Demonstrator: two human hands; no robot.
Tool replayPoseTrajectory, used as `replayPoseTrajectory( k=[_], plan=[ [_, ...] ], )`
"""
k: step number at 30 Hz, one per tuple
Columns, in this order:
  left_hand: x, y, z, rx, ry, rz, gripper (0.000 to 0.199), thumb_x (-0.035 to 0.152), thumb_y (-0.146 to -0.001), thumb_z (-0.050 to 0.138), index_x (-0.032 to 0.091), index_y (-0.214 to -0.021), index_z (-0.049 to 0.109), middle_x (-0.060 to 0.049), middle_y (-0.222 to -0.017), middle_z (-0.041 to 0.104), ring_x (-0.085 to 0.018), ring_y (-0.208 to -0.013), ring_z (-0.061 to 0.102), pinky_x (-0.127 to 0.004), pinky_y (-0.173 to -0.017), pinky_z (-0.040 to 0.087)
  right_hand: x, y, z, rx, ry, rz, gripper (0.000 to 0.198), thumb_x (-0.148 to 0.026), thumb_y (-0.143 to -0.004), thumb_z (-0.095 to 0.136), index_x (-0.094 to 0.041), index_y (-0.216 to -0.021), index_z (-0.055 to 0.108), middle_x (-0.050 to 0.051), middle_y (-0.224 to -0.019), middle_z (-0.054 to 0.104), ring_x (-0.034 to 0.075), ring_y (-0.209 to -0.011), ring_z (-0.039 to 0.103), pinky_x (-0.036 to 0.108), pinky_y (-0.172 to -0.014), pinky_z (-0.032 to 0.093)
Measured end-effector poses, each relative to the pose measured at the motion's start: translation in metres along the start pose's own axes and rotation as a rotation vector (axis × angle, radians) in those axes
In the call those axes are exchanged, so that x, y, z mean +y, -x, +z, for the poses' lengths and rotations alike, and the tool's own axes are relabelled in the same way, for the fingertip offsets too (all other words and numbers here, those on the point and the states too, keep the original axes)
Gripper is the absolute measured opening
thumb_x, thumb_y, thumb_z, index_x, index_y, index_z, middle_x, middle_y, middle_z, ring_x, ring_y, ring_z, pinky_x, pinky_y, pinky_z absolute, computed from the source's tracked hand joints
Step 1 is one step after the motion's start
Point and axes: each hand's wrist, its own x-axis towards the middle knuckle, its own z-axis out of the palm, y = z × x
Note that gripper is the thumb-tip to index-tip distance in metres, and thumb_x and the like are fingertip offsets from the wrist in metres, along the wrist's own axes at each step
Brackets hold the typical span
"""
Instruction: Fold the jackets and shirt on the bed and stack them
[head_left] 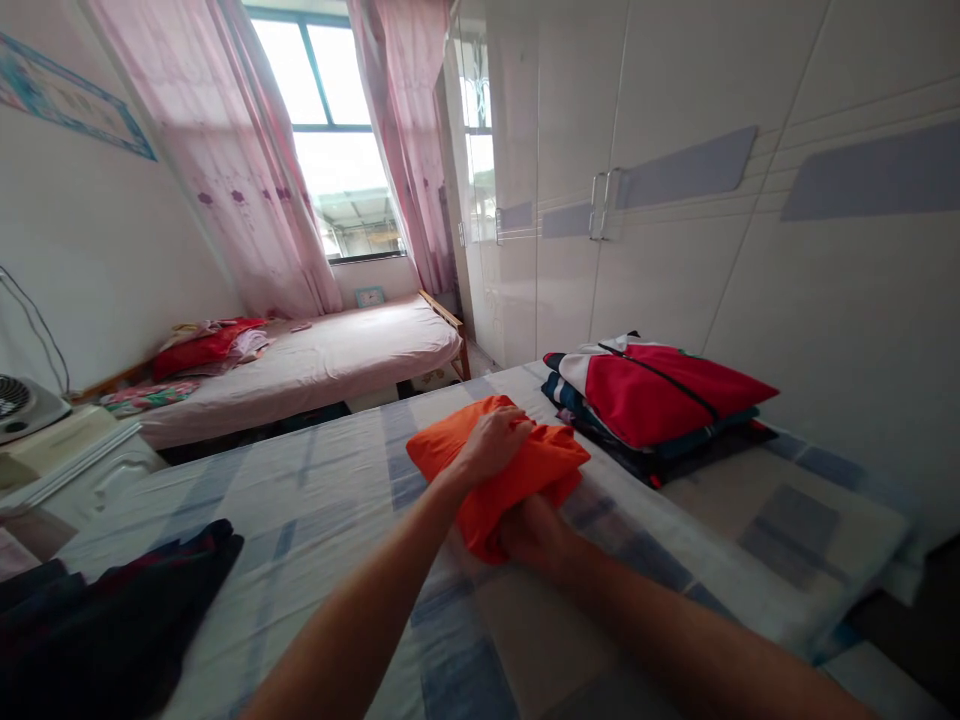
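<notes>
A bundled orange garment is in both hands, over the middle of the checked bed; what kind of garment it is cannot be made out. From above, my left hand grips the fabric, its fingers bent over the top. My right hand is closed on the lower near side, where a fold of cloth covers its fingertips. To the right lies a stack of folded clothes, with a red and white garment on top and dark ones under it. Dark clothing lies loose at the lower left.
The blue and white checked sheet covers the near bed. Beyond it, another bed with a pink sheet stands below the window. A white wardrobe lines the right side. At left, a fan sits by a pale cabinet.
</notes>
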Motion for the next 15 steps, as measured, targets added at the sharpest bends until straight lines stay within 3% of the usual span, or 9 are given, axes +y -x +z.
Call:
replayPoseTrajectory(
  k=[3, 6, 8, 10, 13, 15],
  plan=[
    [-0.009, 0.029, -0.005, 0.026, -0.210, 0.074, 0.034, 0.030, -0.086, 0.047, 0.020, -0.113, 0.064, -0.010, -0.132, 0.053, -0.025, -0.124, 0.044, -0.043, -0.107, 0.029, -0.011, 0.016, -0.010, 0.006, 0.025, 0.170, 0.015, -0.022, -0.072, 0.058, -0.020, -0.087, 0.059, 0.004, -0.090, 0.067, 0.016, -0.084, 0.063, 0.030, -0.082, 0.048],
    [-0.020, 0.059, -0.013, -0.012, -0.536, 0.130, 0.045, 0.042, -0.088, 0.045, 0.025, -0.129, 0.052, -0.008, -0.145, 0.039, -0.028, -0.136, 0.027, -0.050, -0.110, 0.021, -0.027, 0.043, -0.026, 0.013, 0.365, 0.257, 0.020, -0.018, -0.070, 0.053, -0.015, -0.090, 0.060, 0.007, -0.088, 0.068, 0.019, -0.082, 0.065, 0.034, -0.081, 0.048],
    [-0.028, 0.071, -0.009, -0.064, -0.675, 0.153, 0.050, 0.049, -0.087, 0.045, 0.029, -0.132, 0.047, -0.006, -0.148, 0.034, -0.030, -0.138, 0.022, -0.055, -0.110, 0.017, -0.042, 0.061, -0.032, 0.063, 0.691, 0.101, 0.018, -0.021, -0.075, 0.049, -0.016, -0.089, 0.059, 0.006, -0.081, 0.067, 0.018, -0.076, 0.064, 0.035, -0.075, 0.049],
    [-0.035, 0.076, 0.003, -0.074, -0.737, 0.170, 0.054, 0.054, -0.085, 0.044, 0.031, -0.134, 0.045, -0.005, -0.149, 0.032, -0.032, -0.138, 0.020, -0.059, -0.110, 0.014, -0.059, 0.069, -0.032, 0.136, 0.970, -0.191, 0.017, -0.024, -0.081, 0.045, -0.018, -0.091, 0.058, 0.004, -0.082, 0.066, 0.017, -0.075, 0.062, 0.034, -0.076, 0.049],
    [-0.043, 0.073, 0.027, -0.031, -0.769, 0.162, 0.058, 0.057, -0.083, 0.047, 0.031, -0.135, 0.044, -0.006, -0.149, 0.032, -0.033, -0.138, 0.019, -0.059, -0.110, 0.008, -0.079, 0.057, -0.024, 0.094, 1.315, -0.557, 0.027, -0.029, -0.087, 0.041, -0.023, -0.107, 0.058, 0.005, -0.112, 0.063, 0.019, -0.105, 0.057, 0.036, -0.096, 0.040],
    [-0.046, 0.070, 0.037, -0.008, -0.762, 0.130, 0.059, 0.056, -0.082, 0.048, 0.031, -0.135, 0.043, -0.005, -0.149, 0.033, -0.033, -0.138, 0.019, -0.060, -0.110, 0.006, -0.083, 0.033, -0.024, -0.021, 1.529, -0.628, 0.035, -0.032, -0.089, 0.040, -0.024, -0.119, 0.055, 0.006, -0.131, 0.053, 0.020, -0.125, 0.043, 0.039, -0.107, 0.029]
  ],
)
